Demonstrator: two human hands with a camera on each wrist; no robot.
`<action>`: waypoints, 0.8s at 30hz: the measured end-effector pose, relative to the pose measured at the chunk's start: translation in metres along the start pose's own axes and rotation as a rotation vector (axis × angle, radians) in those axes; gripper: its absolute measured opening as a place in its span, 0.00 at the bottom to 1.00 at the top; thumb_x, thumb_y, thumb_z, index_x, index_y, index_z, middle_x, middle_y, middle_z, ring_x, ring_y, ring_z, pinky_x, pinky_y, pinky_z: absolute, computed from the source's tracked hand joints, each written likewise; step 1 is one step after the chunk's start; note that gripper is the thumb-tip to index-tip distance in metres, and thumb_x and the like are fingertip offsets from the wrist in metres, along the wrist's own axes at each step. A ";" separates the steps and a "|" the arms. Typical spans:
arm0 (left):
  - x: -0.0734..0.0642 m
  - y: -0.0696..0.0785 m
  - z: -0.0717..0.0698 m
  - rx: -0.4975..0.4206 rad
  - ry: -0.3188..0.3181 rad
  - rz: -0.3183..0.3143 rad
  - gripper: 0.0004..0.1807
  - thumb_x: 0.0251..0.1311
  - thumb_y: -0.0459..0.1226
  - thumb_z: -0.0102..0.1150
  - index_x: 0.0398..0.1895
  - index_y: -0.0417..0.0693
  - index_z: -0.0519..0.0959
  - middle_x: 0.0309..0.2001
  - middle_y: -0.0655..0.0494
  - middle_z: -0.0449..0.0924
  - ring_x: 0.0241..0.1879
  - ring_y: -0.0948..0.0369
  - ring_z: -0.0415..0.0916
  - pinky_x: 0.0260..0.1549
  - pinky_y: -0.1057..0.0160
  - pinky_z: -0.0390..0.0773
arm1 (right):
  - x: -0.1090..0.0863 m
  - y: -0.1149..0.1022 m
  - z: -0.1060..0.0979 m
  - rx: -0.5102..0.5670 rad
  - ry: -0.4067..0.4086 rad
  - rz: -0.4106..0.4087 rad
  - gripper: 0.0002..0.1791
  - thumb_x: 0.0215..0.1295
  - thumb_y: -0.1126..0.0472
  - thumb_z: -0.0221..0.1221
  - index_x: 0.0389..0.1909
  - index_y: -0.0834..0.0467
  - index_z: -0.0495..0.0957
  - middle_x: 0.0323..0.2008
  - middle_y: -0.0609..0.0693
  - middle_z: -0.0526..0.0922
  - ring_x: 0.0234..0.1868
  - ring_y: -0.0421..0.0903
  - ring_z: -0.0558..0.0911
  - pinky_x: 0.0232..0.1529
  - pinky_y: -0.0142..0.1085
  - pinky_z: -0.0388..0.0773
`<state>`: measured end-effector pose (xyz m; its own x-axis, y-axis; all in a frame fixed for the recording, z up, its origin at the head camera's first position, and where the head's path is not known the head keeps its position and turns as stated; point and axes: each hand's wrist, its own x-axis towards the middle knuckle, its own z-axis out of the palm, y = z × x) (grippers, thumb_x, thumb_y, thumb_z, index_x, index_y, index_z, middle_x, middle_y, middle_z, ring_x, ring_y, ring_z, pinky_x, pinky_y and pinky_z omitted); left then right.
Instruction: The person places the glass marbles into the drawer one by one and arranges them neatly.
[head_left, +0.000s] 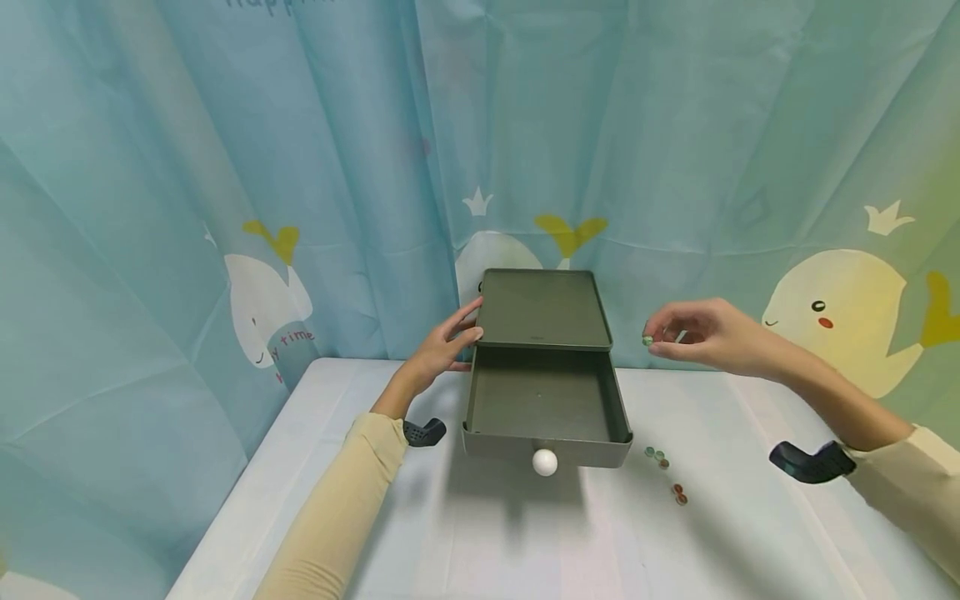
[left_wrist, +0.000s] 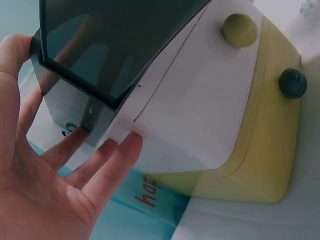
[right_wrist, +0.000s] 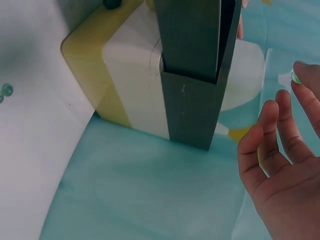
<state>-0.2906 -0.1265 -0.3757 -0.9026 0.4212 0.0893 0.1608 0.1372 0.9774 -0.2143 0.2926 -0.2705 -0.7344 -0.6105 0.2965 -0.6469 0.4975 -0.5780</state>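
A small drawer cabinet with a dark green top [head_left: 543,308] stands at the back of the table. Its dark green top drawer [head_left: 540,404] is pulled out, with a white knob [head_left: 545,462] on the front. My left hand [head_left: 437,343] touches the cabinet's left side, its fingers spread and fairly straight; in the left wrist view the fingertips lie along the green and white sections. To the right of the cabinet, my right hand [head_left: 693,333] is raised. Between thumb and forefinger it pinches a green glass marble [right_wrist: 295,76].
Green marbles [head_left: 654,453] and reddish-brown marbles [head_left: 679,495] lie on the white table [head_left: 517,542], right of the drawer. Below are a white drawer [left_wrist: 190,105] with a yellow knob and a yellow drawer [left_wrist: 272,125] with a green knob. A blue curtain [head_left: 360,167] hangs close behind.
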 end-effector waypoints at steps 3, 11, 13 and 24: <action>0.000 0.000 0.000 0.001 -0.001 -0.003 0.32 0.77 0.48 0.53 0.80 0.77 0.57 0.79 0.51 0.54 0.74 0.49 0.61 0.58 0.39 0.77 | 0.008 -0.004 0.002 0.014 -0.021 -0.018 0.10 0.66 0.67 0.68 0.44 0.51 0.84 0.37 0.49 0.86 0.34 0.45 0.83 0.34 0.31 0.80; -0.001 0.001 0.001 0.000 0.001 -0.010 0.33 0.77 0.48 0.53 0.81 0.76 0.57 0.79 0.50 0.53 0.74 0.49 0.61 0.58 0.38 0.77 | 0.028 -0.013 0.007 0.030 -0.055 0.008 0.06 0.67 0.64 0.68 0.43 0.54 0.84 0.34 0.46 0.86 0.34 0.45 0.84 0.36 0.35 0.82; -0.001 0.002 0.001 -0.001 0.003 -0.013 0.33 0.77 0.48 0.53 0.81 0.76 0.57 0.79 0.50 0.54 0.74 0.49 0.61 0.58 0.39 0.77 | 0.033 -0.014 0.009 0.039 -0.072 0.015 0.07 0.67 0.63 0.68 0.44 0.57 0.84 0.34 0.47 0.86 0.36 0.45 0.84 0.36 0.35 0.83; 0.000 0.001 0.001 -0.011 0.006 -0.009 0.33 0.76 0.48 0.54 0.80 0.76 0.58 0.79 0.50 0.54 0.73 0.48 0.62 0.57 0.39 0.78 | 0.057 -0.024 0.020 0.080 -0.157 -0.016 0.06 0.67 0.62 0.69 0.42 0.53 0.84 0.36 0.47 0.85 0.37 0.46 0.83 0.37 0.35 0.83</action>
<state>-0.2902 -0.1259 -0.3748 -0.9062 0.4149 0.0812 0.1479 0.1312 0.9803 -0.2367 0.2332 -0.2546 -0.6788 -0.7099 0.1878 -0.6355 0.4398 -0.6346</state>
